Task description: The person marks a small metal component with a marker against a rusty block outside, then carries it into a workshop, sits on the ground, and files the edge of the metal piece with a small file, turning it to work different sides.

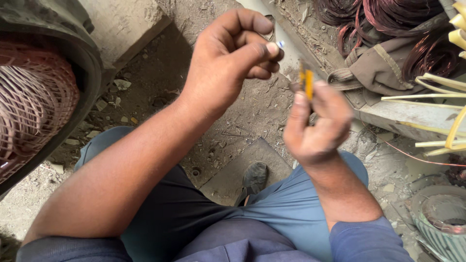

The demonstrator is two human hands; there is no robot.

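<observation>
Right hand (pixel 318 127), centre right, pinches a blurred yellow strip (pixel 307 80) upright between thumb and fingers. Left hand (pixel 228 60), upper centre, fingers curled, pinches a small white piece (pixel 280 44). Shoe (pixel 255 177) on dirt floor (pixel 160 73) below. Copper coils (pixel 383 19) lie upper right.

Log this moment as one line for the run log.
left hand: pinching small white piece | right hand: holding yellow strip, blurred | surroundings: copper wire coils, motor stator
</observation>
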